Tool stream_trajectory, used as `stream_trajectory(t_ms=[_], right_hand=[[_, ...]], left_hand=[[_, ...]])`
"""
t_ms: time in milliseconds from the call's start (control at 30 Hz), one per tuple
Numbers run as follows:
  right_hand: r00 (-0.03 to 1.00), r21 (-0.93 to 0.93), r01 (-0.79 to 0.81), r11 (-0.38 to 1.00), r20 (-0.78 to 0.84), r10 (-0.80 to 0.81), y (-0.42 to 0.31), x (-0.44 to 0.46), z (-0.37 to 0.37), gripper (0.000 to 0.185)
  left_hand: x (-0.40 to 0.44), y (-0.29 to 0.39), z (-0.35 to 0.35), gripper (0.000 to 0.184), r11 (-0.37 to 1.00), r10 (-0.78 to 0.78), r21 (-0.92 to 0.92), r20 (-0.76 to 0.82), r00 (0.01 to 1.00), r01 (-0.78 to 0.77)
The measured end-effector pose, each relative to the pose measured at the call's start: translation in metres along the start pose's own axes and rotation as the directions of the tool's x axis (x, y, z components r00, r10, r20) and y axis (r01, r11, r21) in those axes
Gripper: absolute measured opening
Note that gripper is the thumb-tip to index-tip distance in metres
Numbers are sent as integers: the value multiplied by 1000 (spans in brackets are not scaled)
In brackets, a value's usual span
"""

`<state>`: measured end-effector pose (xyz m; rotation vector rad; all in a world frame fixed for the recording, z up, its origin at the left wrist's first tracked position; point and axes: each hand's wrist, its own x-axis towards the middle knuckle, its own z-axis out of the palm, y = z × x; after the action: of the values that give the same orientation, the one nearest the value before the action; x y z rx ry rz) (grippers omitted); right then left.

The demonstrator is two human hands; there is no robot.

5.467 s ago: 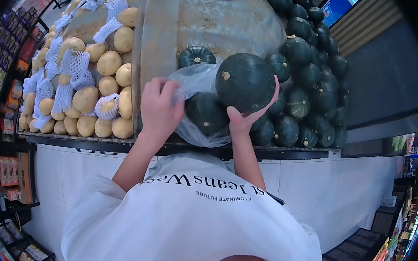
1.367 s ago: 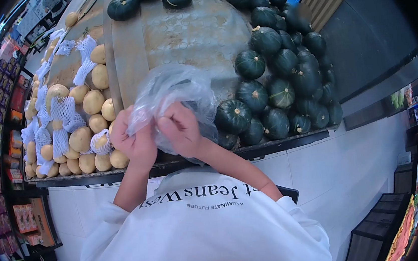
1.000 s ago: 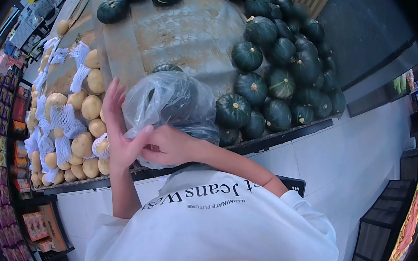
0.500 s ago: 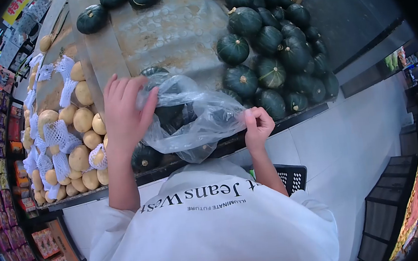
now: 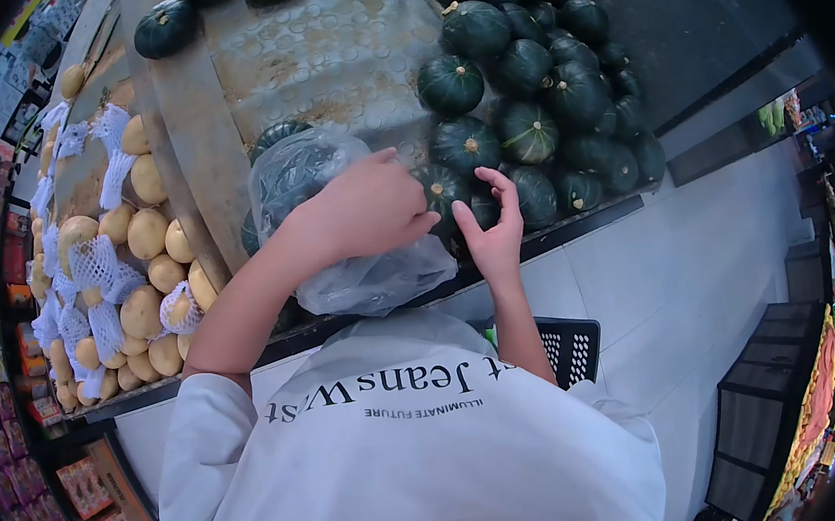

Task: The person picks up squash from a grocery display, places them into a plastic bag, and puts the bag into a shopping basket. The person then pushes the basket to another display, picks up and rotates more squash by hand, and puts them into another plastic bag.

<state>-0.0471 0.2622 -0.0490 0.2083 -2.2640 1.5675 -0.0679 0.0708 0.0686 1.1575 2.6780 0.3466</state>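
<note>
A clear plastic bag (image 5: 379, 282) lies bunched at the front edge of the produce stand, with a dark green pumpkin showing dimly through its film. My left hand (image 5: 362, 209) reaches across the top of the bag, its fingers curled down and closed on the film. My right hand (image 5: 495, 233) is just right of the bag, thumb and fingers apart, holding nothing. Behind the fingers of both hands sits a green pumpkin (image 5: 441, 190). Another pumpkin (image 5: 277, 136) peeks out past the far side of the bag.
Dark green pumpkins (image 5: 529, 131) are piled on the right of the stand. Yellow melons (image 5: 147, 233), some in white foam nets, fill the left side beyond a divider (image 5: 186, 132). A black basket (image 5: 569, 346) is below the stand's edge on the pale floor (image 5: 641, 279).
My left hand has swung right across the bag, and its spread fingers have curled. My right hand has let go of the bag's edge and opened. The bag's mouth has bunched together.
</note>
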Motion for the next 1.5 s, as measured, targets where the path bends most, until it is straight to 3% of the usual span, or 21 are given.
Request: stream_trajectory(t_ms=[100, 200, 267, 367, 500, 600, 700, 1000, 1067, 1200, 1300, 1333, 1500], right_hand=[[995, -195, 5, 981, 103, 15, -12, 0, -1, 70], [986, -364, 25, 931, 162, 37, -21, 1, 2, 82], [976, -463, 36, 886, 206, 69, -26, 0, 5, 91], [960, -480, -19, 877, 235, 149, -28, 0, 6, 96], [964, -488, 1, 873, 234, 130, -24, -4, 10, 100], [974, -473, 42, 880, 215, 69, -18, -7, 11, 101], [981, -460, 63, 886, 190, 28, -12, -9, 12, 100], [993, -281, 92, 955, 94, -68, -21, -2, 11, 98], [985, -286, 172, 943, 52, -164, -24, 2, 8, 98], [972, -211, 225, 951, -15, -233, -51, 18, -2, 101], [939, -122, 330, 936, -54, -339, -73, 28, 1, 102], [935, -79, 346, 935, -56, -351, -79, 29, 5, 102], [919, 223, 393, 892, -70, -388, -104, 31, 49, 102]], left_hand=[[3, -5, 11, 30, 999, -31, -28, -110, 993, 28], [10, -1, 9, 24, 983, -130, -129, 17, 991, 131], [11, -6, 19, 28, 989, -98, -122, -83, 992, 87], [11, -1, 31, 46, 983, -163, -116, -198, 967, 142], [15, 5, 43, 70, 973, -225, -92, -227, 947, 209], [16, 4, 60, 79, 982, -177, 2, -342, 923, 189], [20, 4, 56, 87, 959, -280, -109, -240, 929, 261], [21, 8, 28, 93, 894, -384, -308, -152, 911, 326], [21, 7, 28, 94, 870, -374, -430, -260, 890, 240], [15, 10, 14, 98, 826, -359, -560, -440, 823, 61], [-4, 22, -7, 102, 809, -410, -588, -523, 748, 32], [-10, 22, -5, 106, 875, -371, -484, -636, 676, 24], [-40, 9, 0, 103, 929, -322, -367, -853, 410, -34]])
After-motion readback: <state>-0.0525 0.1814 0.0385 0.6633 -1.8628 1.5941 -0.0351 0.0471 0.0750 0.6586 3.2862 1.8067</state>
